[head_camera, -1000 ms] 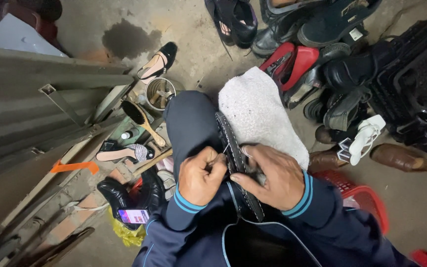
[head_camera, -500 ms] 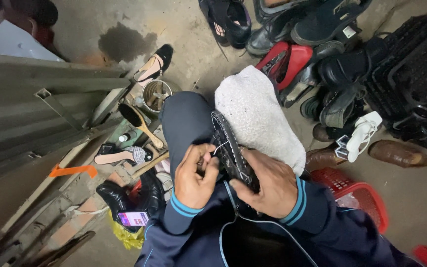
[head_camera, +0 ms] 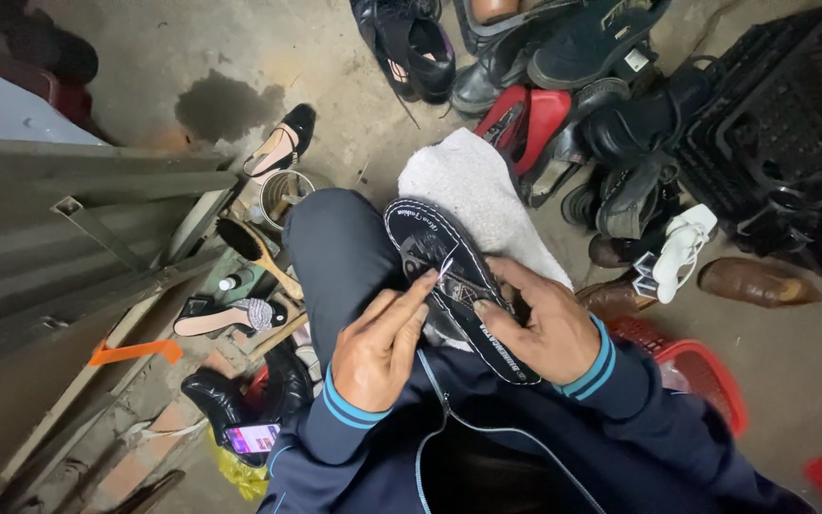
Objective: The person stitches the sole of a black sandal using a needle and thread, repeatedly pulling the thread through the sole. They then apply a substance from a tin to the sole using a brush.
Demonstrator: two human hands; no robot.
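Got a dark shoe lying across my lap, sole side down, insole facing up at me, toe pointing away toward the white cloth draped over my knee. My right hand is wrapped around the heel end, fingers curled over the edge and clamped on it, so that part of the shoe is mostly hidden under my palm. My left hand is pinched shut, fingertips together right at the middle of the shoe, on a thin pale thread that runs up a little from the insole. If there's a needle in there I honestly can't make it out, too small and my fingers cover the spot. Both sleeves are navy with light blue stripes at the cuff. Left of my leg is a messy pile: a wooden-handled brush, a metal tin, a flat sandal, a black shoe and a phone with its screen lit, half tucked under my arm. Past my knee there's a heap of dark shoes, some cut off by the top edge. A black crate and a brown shoe sit off to the right, and a red basket is partly behind my right arm.
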